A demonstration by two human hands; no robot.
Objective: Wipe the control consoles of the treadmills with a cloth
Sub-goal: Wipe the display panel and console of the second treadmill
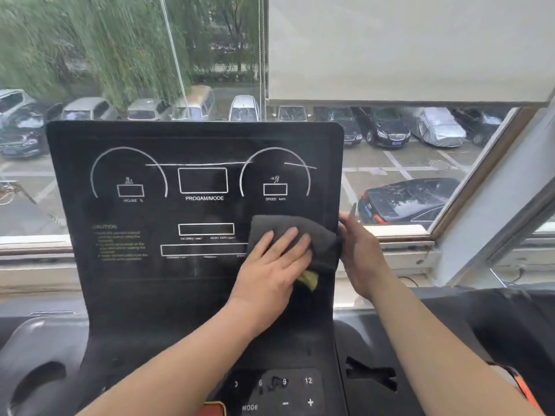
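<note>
Cloth on console at right, under left hand; window behind

Left and upper parts of the console panel lie bare, free to reach. Its lower right is taken by the cloth and left hand; the right hand fills the gap toward the window sill, close behind.

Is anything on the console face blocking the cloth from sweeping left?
Nothing visible. The left hand presses the cloth on the lower right of the console; its face leftward is bare. The right hand holds its right edge.
</note>
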